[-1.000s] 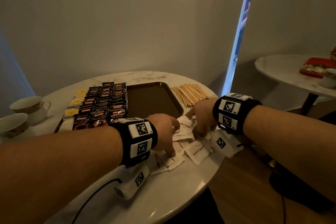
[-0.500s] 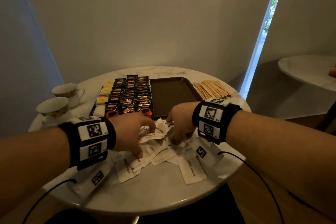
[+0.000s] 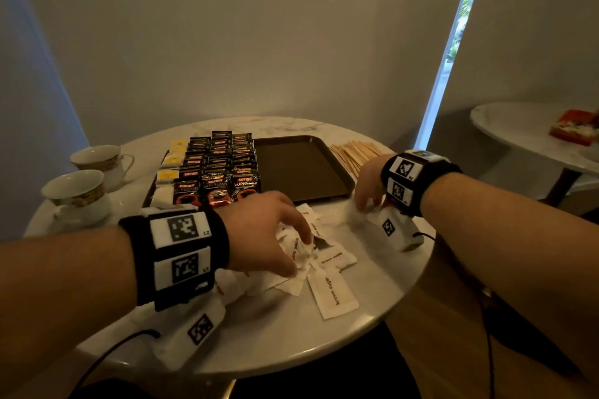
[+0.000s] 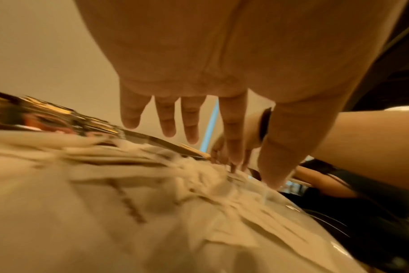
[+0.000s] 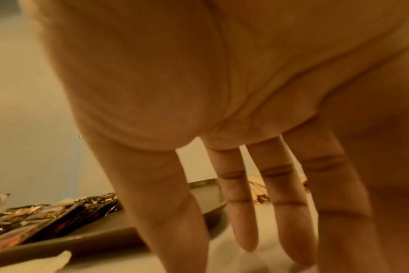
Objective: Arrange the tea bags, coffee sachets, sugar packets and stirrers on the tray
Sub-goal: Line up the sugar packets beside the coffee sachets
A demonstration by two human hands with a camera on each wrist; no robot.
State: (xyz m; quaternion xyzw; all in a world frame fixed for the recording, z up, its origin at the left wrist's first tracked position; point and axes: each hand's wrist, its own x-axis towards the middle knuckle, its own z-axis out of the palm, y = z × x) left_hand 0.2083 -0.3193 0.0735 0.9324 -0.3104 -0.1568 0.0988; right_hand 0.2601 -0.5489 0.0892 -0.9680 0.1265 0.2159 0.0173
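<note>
Sugar packets (image 3: 334, 296) lie in a loose heap on the near part of the round marble table (image 3: 382, 301), just in front of the brown tray (image 3: 301, 165). From the head view, the tray's left half holds rows of coffee sachets (image 3: 220, 168) with yellow tea bags (image 3: 168, 172) at its far left; its right half is bare. Wooden stirrers (image 3: 355, 152) lie on the table just right of the tray. The left hand (image 3: 262, 230) rests on the heap, fingers bent down onto the packets; the right hand (image 3: 368, 185) touches a packet near the tray's near right corner. Two teacups (image 3: 81, 191) stand at far left.

From the left wrist, the left hand's fingers (image 4: 232, 133) are straight and spread, index tip and thumb touching the blurred packets.

From the right wrist, the right hand's fingers (image 5: 243, 206) are straight and slightly apart, pointing down at the table; whether they pinch anything I cannot tell.
</note>
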